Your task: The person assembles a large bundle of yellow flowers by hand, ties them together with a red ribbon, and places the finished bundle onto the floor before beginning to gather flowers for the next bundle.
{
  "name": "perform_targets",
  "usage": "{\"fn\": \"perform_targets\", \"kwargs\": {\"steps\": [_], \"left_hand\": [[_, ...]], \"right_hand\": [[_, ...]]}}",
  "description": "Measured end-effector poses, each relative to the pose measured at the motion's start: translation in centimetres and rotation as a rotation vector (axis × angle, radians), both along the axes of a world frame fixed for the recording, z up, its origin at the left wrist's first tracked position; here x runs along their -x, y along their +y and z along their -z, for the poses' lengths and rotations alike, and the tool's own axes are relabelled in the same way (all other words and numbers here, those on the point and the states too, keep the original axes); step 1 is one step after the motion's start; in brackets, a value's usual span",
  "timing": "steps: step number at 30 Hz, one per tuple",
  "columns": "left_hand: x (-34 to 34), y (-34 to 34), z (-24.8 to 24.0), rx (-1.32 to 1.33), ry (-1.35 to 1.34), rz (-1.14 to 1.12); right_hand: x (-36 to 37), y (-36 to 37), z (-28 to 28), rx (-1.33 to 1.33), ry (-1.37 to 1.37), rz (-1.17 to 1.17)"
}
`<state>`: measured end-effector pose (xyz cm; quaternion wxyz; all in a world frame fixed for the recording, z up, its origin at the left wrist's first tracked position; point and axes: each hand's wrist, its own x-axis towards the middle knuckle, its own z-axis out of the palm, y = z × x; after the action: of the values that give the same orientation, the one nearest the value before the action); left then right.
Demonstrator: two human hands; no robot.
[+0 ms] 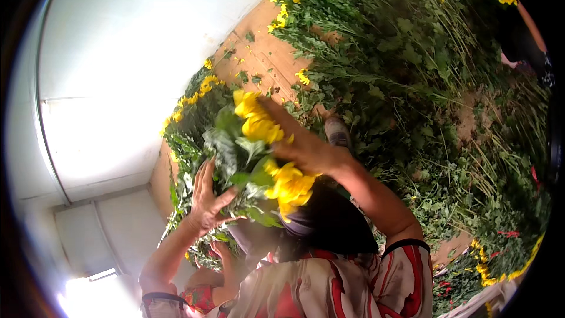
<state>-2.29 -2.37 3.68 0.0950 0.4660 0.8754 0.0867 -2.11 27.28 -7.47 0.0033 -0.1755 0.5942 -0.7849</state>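
A bunch of yellow chrysanthemums (259,126) with green leaves leans in front of me over my lap, its flower heads toward my right side. My left hand (206,200) rests against the leaves on the bunch's left side, with fingers stretched and thumb spread away. On the opposite side, my right hand (300,144) lies along the yellow heads. Motion smears that hand, and petals partly cover its fingers, so its grip does not show. A lower yellow flower head (291,188) sticks out below my right wrist.
Cut leafy stems (406,70) lie in a wide heap to the right and ahead. More yellow flowers (203,88) line the left by a white wall (135,41). My shoe (337,132) stands among leaves. Other people's arms show at lower left (226,268) and far right (531,29).
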Motion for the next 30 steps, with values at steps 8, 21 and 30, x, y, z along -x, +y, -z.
{"fn": "perform_targets", "kwargs": {"steps": [8, 21, 30], "left_hand": [[1.9, -2.0, -1.3, 0.097, -0.344, -0.171], [-0.3, -11.9, -2.1, 0.128, 0.149, -0.377], [-1.0, -5.5, -0.7, 0.174, 0.013, -0.416]], "right_hand": [[-0.9, -4.7, -14.1, -0.724, 0.744, 0.291], [0.3, -9.4, -8.7, -1.071, 0.619, 0.139], [0.2, -8.6, -9.6, -1.144, 0.638, 0.141]]}}
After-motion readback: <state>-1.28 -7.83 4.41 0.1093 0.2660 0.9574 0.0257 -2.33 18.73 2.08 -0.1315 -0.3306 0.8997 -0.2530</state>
